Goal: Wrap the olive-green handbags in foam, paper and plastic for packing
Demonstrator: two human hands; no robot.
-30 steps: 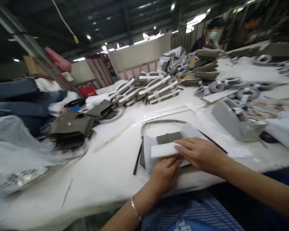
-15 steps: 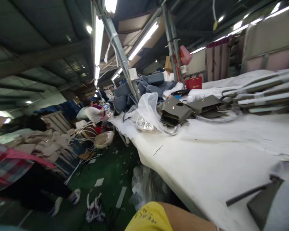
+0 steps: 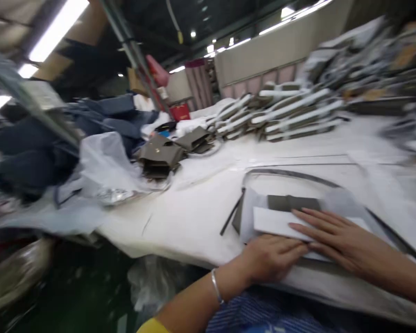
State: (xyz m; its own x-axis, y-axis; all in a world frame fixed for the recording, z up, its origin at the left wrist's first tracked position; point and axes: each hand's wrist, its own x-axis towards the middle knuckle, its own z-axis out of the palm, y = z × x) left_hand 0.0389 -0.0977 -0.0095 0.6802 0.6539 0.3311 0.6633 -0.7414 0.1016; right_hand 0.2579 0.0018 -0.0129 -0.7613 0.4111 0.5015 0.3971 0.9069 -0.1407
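A grey bag piece wrapped in white paper [image 3: 280, 217] lies on the white table [image 3: 194, 217] near its front edge. My right hand [image 3: 333, 236] rests flat on the white paper, fingers stretched out towards the left. My left hand [image 3: 273, 259], with a silver bracelet at the wrist, lies at the paper's near edge, fingers curled down on it. A dark strap [image 3: 298, 175] arcs round behind the piece.
Olive-grey bags [image 3: 159, 157] and a clear plastic sheet [image 3: 107, 171] lie at the left. Rows of paper-wrapped pieces [image 3: 284, 115] stack at the back. Blue-grey cushions [image 3: 31, 148] pile at far left. The floor drops off below the table's left edge.
The camera swung far left half a second ago, away from the hands, and has swung back. Both hands sit on the wrapped piece much as one second ago.
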